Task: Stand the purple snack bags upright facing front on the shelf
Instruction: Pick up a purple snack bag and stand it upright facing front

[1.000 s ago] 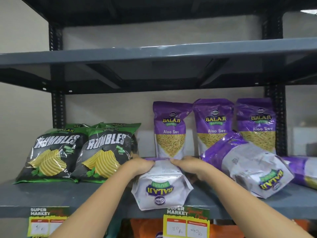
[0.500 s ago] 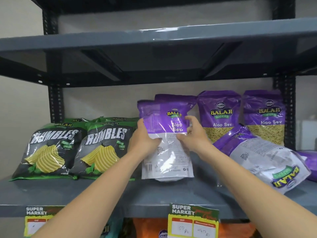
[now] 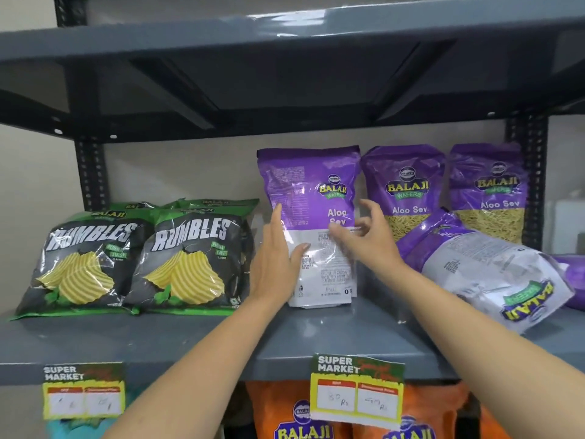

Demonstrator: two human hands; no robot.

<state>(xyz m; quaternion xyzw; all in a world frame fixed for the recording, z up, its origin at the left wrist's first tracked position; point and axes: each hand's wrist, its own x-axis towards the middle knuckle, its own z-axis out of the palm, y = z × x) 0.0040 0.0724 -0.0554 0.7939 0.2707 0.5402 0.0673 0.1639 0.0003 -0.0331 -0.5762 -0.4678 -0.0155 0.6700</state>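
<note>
A purple Balaji Aloo Sev bag stands upright on the grey shelf with its white printed back towards me. My left hand grips its left edge, thumb on the face. My right hand has its fingers spread and blurred, the fingertips just touching the bag's right side. Directly behind it stands another purple bag, front showing. Two more stand upright facing front to the right. A further bag lies tilted, back up, logo upside down. Another lies at the far right edge.
Two black-and-green Rumbles chip bags stand at the left with more behind. The upper shelf hangs low overhead. A black post bounds the right. Price tags hang on the shelf lip, orange bags below.
The bag was lifted from lying at the shelf front and stood upright, back facing me. My right hand has loosened and spread its fingers. The camera has moved closer.
</note>
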